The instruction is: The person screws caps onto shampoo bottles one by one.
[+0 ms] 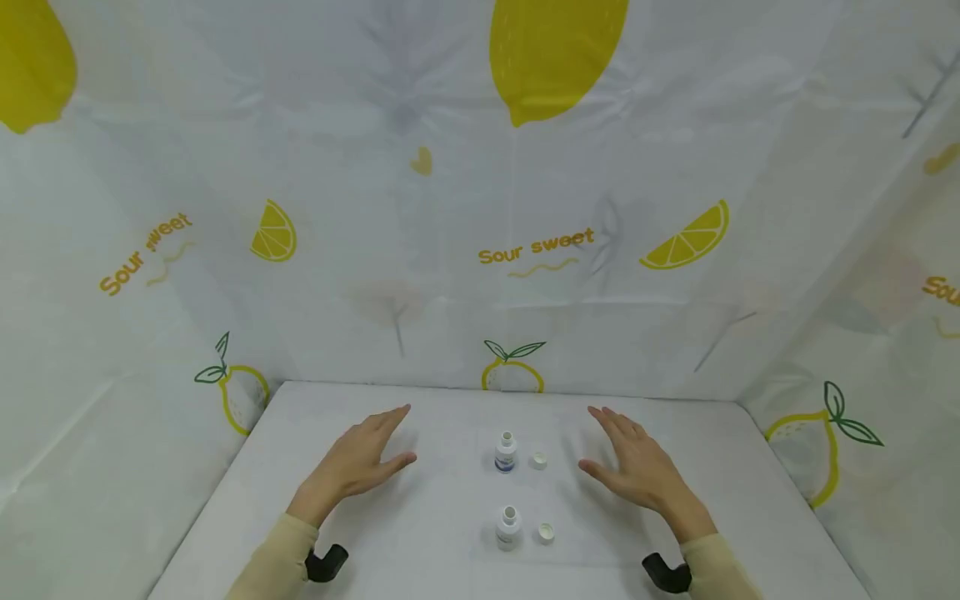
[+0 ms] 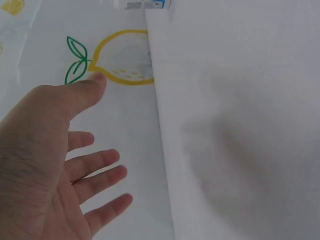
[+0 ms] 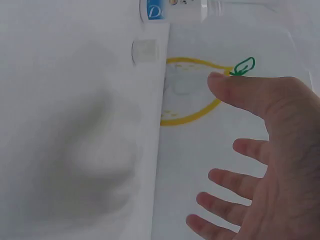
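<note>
Two small white bottles stand upright and uncapped near the middle of the table. The far bottle [image 1: 506, 454] has a blue-marked label, and a white cap [image 1: 538, 460] lies at its right. Nearer the front is the second bottle [image 1: 508, 530], also with a cap [image 1: 545, 533] at its right. My left hand [image 1: 358, 457] hovers left of the bottles, fingers spread, holding nothing. On the other side, my right hand [image 1: 633, 462] is held above the table with fingers extended and no object in it. The right wrist view catches part of the labelled bottle [image 3: 175, 10] and a cap [image 3: 145, 51].
A white table [image 1: 435, 533] lies under the hands. Behind and beside it hangs a white sheet [image 1: 450, 275] printed with lemons and lettering. Black curved pieces [image 1: 327, 563] sit at both wrists, by the cream sleeves [image 1: 273, 560].
</note>
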`<state>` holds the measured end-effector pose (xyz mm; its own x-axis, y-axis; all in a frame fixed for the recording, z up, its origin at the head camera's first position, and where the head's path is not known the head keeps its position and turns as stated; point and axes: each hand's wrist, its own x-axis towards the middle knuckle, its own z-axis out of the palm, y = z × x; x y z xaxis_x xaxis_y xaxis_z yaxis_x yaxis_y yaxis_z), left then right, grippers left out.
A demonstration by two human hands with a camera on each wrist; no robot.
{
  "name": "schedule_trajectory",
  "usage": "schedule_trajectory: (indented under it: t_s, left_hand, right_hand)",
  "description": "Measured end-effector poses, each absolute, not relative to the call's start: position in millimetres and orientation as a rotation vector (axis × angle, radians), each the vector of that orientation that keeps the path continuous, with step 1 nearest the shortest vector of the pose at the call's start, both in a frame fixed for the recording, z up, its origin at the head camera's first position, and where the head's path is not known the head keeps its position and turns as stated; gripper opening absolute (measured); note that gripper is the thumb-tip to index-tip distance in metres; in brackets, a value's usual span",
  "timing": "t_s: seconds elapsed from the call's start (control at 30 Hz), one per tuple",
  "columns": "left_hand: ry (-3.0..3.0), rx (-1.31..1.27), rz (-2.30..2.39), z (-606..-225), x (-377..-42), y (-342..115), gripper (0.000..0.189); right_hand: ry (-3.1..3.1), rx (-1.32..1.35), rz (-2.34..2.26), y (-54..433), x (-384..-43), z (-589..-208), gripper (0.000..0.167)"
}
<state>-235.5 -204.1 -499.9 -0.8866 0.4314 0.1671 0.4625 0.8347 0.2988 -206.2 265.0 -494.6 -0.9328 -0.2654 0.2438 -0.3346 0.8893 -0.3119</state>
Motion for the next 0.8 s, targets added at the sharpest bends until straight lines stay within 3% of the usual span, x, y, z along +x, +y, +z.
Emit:
schedule_trajectory:
  t_s: [0.23,0.37,0.5,0.8]
  left_hand:
    - [-2.719,-0.956,-1.105,-517,-252,-177,0.046]
    - [-2.689,-0.97,-1.347,-527,-263,-152,0.036]
    - [-2.707,-0.922,-1.529,-539,-270,-126,0.033]
    - [-2.72,-0.977,-1.645,-564,-281,-81,0.048]
  right_hand:
    - [-2.812,0.555,1.104,249,-221,-512,0.065]
    - [-2.809,0.579,1.32,242,-236,-527,0.057]
    - [-2.819,0.611,1.442,239,-247,-543,0.05]
    - [-2.82,0.588,1.452,223,-252,-557,0.041]
